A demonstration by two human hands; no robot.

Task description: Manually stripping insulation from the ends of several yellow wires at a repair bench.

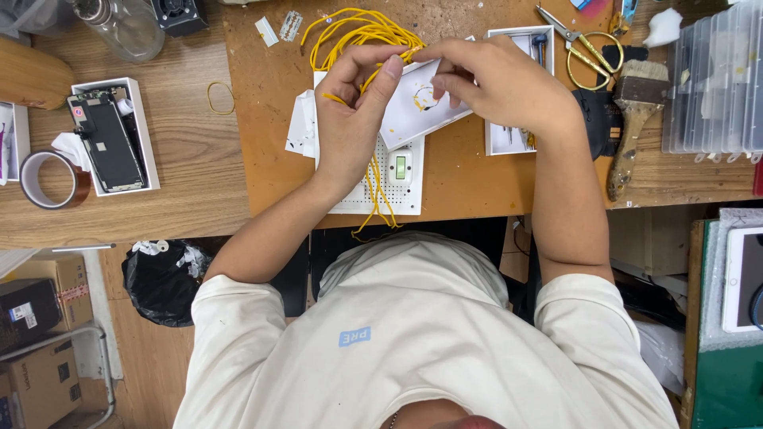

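My left hand (350, 111) pinches a thin yellow wire between thumb and fingers, above a white perforated board (389, 187) with a small white switch (400, 167) on it. My right hand (497, 83) meets it, fingertips closed on the same wire's end near a tilted white card (413, 111). A tangle of yellow wires (358, 32) lies behind the hands, and more strands hang down over the board to the desk edge.
A white tray (91, 87) with an opened phone (107, 143) sits left, next to a tape roll (48, 179) and a rubber band (221, 98). Right: scissors (584, 48), a brush (632, 119), clear plastic boxes (715, 79), a small white tray (517, 139). A black bin bag (163, 278) is below.
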